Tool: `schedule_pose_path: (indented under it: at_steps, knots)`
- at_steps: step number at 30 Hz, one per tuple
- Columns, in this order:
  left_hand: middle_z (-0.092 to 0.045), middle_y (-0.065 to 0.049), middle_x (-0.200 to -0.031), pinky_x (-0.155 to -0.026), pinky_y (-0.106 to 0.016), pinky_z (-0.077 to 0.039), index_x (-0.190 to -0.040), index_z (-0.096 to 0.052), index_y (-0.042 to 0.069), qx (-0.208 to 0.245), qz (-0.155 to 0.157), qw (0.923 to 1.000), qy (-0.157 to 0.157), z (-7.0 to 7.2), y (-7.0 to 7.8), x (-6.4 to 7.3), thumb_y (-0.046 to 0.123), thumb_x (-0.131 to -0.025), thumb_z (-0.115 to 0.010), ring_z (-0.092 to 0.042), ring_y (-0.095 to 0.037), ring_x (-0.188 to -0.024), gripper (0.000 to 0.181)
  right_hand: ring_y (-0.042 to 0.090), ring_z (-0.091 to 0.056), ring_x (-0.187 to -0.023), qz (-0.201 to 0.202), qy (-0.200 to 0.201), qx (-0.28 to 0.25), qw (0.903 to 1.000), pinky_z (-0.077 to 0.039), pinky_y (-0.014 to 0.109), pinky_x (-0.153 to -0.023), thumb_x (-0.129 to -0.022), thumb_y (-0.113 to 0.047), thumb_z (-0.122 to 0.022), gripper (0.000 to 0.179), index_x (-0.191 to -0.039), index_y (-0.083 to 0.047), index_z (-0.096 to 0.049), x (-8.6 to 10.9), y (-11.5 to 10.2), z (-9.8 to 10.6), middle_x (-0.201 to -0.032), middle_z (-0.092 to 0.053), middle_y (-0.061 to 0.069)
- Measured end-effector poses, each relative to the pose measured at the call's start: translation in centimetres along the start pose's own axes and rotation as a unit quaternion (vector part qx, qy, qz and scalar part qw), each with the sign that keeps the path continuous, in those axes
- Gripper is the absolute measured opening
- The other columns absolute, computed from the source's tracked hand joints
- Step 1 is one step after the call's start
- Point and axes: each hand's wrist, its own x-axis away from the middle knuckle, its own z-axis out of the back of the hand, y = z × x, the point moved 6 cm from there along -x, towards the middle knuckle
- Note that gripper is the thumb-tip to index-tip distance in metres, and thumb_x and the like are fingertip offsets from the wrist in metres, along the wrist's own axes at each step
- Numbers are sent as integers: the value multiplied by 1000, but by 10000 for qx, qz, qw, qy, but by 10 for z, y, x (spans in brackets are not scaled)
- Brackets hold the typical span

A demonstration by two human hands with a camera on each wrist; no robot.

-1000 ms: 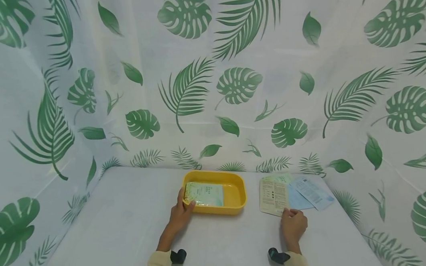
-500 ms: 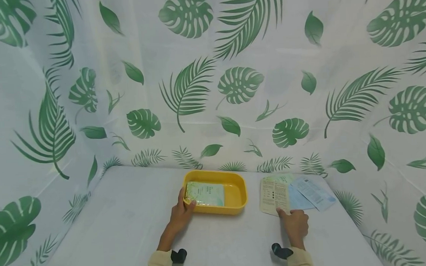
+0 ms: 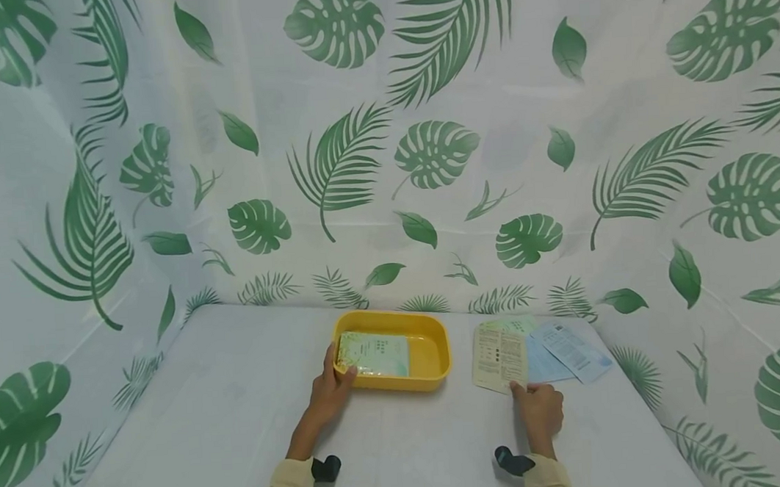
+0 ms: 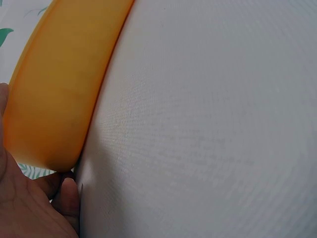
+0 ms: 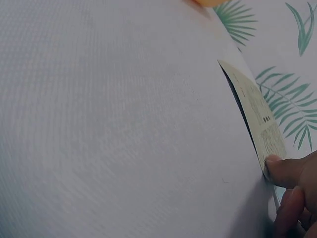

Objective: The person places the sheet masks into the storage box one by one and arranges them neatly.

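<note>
In the head view, a yellow plastic tray (image 3: 442,373) stands on the table with a green-and-white flat packet (image 3: 376,353) lying in its left part. My left hand (image 3: 330,394) grips the tray's front left corner, thumb at the front rim and fingers along the left side. Several packets lie fanned out to the right. My right hand (image 3: 539,408) pinches the near right corner of the beige printed packet (image 3: 498,359), its thumb on top. In the right wrist view, this packet's near edge stands slightly off the table.
Partly under the beige packet are a green packet (image 3: 513,325) and a light blue one (image 3: 545,360). A pale blue printed packet (image 3: 573,353) overlaps the blue one near the table's right edge. A leaf-patterned curtain (image 3: 442,219) borders the white table (image 3: 238,384).
My right hand has changed its hold at the beige packet's near corner, with the thumb now reaching onto it. The left hand and tray stay in place.
</note>
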Motion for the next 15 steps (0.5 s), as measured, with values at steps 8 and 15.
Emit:
schedule_pose_path:
  at_steps: [8,15]
  knots:
    - [-36,-33,-149,-107,-61,-33,-156,-11,11,50,-14,10000,-12,-1,0,0,41,-101,-50,-40,-50,-134,74,40,-52,-88,51,224,40,9997,-41,48,-71,-93,-21,-62,33,-99,11,-63,-2,3,0,-98,-52,26]
    - [-35,-34,-149,-107,-62,-32,-156,-11,10,60,-17,10000,-13,-1,0,1,40,-101,-50,-39,-51,-134,74,41,-54,-88,94,270,-21,9996,-41,49,-71,-93,-22,-60,32,-97,10,-63,-4,5,0,-96,-56,27]
